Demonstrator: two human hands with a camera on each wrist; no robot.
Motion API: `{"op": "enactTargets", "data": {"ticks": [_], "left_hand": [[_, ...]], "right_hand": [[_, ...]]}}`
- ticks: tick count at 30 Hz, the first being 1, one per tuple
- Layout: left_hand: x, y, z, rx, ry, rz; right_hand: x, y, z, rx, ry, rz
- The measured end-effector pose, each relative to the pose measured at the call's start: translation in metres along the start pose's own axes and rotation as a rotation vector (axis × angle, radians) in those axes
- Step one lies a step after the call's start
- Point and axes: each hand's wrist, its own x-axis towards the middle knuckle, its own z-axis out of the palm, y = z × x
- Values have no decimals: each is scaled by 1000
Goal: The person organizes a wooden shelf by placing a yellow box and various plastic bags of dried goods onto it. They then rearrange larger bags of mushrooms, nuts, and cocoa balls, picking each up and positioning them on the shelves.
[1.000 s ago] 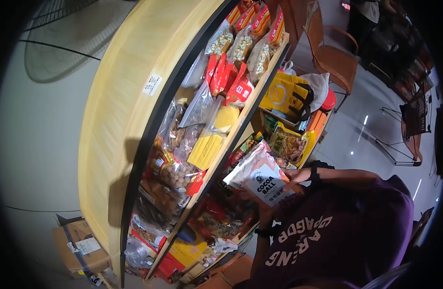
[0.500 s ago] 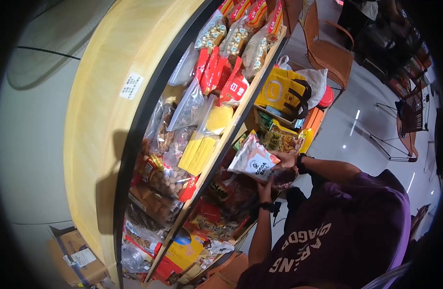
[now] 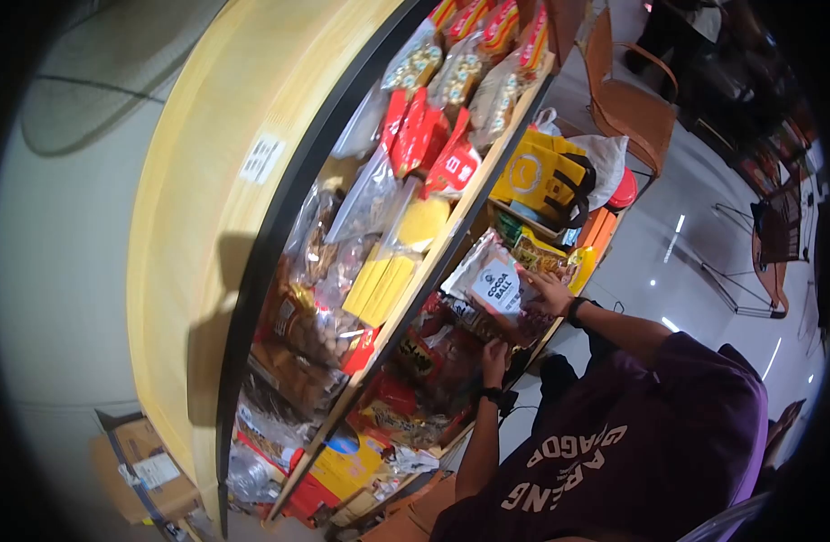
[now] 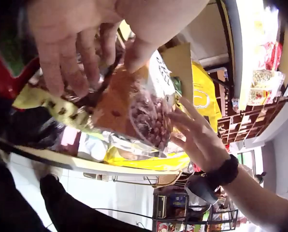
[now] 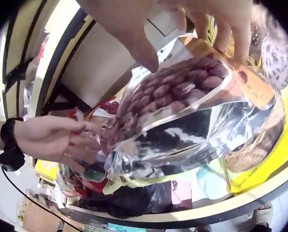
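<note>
A clear-windowed bag of cocoa balls [image 3: 498,285] lies tilted over other packets on the lower shelf. Its dark round contents [image 5: 175,89] show in the right wrist view. My right hand [image 3: 549,293] rests on the bag's near end, thumb and fingers spread; in the left wrist view this hand [image 4: 199,137] has its fingers straight against the plastic. My left hand [image 3: 494,361] is beside the bag's lower corner, fingers loose. The left wrist view shows that hand [image 4: 79,36] over the packets; whether it touches the bag is unclear.
An upper shelf [image 3: 424,271] filled with bagged foods runs diagonally above the lower one. Beyond the bag are a yellow tote [image 3: 540,181] and yellow packets [image 3: 559,260]. Orange-brown chairs [image 3: 634,113] stand on the tiled floor, and a cardboard box [image 3: 149,470] sits at bottom left.
The cocoa ball bag has gone from both hands' hold down onto the lower shelf's packets. My left hand has let go of it, and my right hand has loosened its fingers.
</note>
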Motion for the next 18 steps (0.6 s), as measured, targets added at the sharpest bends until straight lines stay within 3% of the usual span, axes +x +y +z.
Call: {"op": "enactTargets", "data": {"ticks": [2,4,6,9,14,18], "left_hand": [[-26,-25,-11,-10,10,-118],[-56,-63,-27,-34,-10,-183],[-72,-126,-47,-78,-12,-243],[-117,-146,-50,82,82,-387],[-140,-187,-50,-131,161,-400],[-155,-176,-62,-274,201,-302]], "right_hand": [[-23,3,1,-81,103,-63],[-37,17,10,-82,68,-83],[-54,5,7,-90,-4,-64],[-71,-11,1,-199,-186,-5],[-82,0,21,-356,-122,-141],[-87,-3,18,-451,-172,-197]]}}
